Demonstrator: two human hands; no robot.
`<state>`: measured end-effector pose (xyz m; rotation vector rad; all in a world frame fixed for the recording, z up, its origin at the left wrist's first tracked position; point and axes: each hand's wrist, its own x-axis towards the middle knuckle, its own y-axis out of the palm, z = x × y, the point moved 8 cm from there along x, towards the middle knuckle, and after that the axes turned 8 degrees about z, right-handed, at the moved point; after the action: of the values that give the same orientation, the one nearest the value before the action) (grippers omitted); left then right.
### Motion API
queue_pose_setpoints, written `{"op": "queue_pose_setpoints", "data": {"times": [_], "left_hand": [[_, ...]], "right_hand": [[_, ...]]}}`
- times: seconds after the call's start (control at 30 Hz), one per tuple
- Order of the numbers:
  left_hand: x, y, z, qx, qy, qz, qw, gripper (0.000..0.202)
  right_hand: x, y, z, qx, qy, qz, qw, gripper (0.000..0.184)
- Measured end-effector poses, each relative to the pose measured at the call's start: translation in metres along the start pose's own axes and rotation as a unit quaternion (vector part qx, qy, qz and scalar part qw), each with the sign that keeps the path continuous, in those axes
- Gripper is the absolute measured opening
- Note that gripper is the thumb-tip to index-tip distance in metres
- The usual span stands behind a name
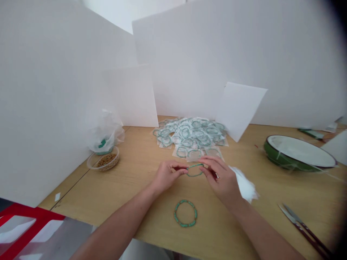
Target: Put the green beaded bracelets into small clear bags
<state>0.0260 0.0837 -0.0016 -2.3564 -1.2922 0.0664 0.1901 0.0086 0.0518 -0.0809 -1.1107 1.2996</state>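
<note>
Between my two hands a green beaded bracelet (195, 175) is held up a little over the table. My left hand (168, 177) pinches its left side between thumb and fingers. On the opposite side, the thumb and fingertips of my right hand (219, 177) close on the loop. A second bracelet (185, 213), green with some brownish beads, lies flat on the wood nearer to me, touched by neither hand. Just beyond my hands is a heap of clear packets (193, 135) with green bracelets inside. White plastic bags (245, 184) lie partly behind my right wrist.
At left, a clear bowl of gold beads (107, 161) stands before a plastic bag (104, 130) with green beads. A green enamel basin (298, 153) and scissors (300, 225) are on the right. White boards (217, 54) wall in the wooden table (141, 144).
</note>
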Motion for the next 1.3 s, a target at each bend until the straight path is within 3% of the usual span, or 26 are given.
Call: {"op": "queue_pose_setpoints", "data": {"times": [0.13, 0.23, 0.4, 0.7, 0.93, 1.1, 1.2, 1.3], "left_hand": [[0.001, -0.001, 0.011, -0.087, -0.041, -0.012, 0.995, 0.027], [0.002, 0.0, 0.014, -0.13, -0.049, -0.012, 0.99, 0.029], [0.004, -0.001, 0.016, -0.187, -0.058, -0.016, 0.981, 0.034], [0.005, 0.0, 0.022, -0.237, -0.071, -0.023, 0.969, 0.037], [0.004, -0.002, 0.022, -0.278, -0.071, -0.032, 0.958, 0.037], [0.003, 0.005, 0.024, -0.291, -0.077, -0.004, 0.953, 0.041], [0.003, 0.007, 0.019, -0.307, -0.066, 0.011, 0.949, 0.051], [0.003, 0.004, 0.016, -0.3, -0.055, 0.001, 0.952, 0.047]], "right_hand": [[0.0, -0.001, -0.006, -0.012, 0.009, 0.008, 1.0, 0.018], [0.0, 0.003, -0.009, -0.01, 0.015, 0.032, 0.999, 0.02], [0.001, 0.0, -0.013, -0.041, 0.026, 0.02, 0.999, 0.024], [0.001, 0.01, -0.035, 0.034, 0.075, 0.043, 0.996, 0.02], [-0.001, 0.02, -0.044, 0.151, 0.117, 0.061, 0.98, 0.02], [0.0, 0.017, -0.045, 0.14, 0.121, 0.053, 0.981, 0.017], [0.0, 0.019, -0.043, 0.137, 0.118, 0.076, 0.981, 0.017], [0.0, 0.022, -0.04, 0.121, 0.119, 0.099, 0.98, 0.018]]}}
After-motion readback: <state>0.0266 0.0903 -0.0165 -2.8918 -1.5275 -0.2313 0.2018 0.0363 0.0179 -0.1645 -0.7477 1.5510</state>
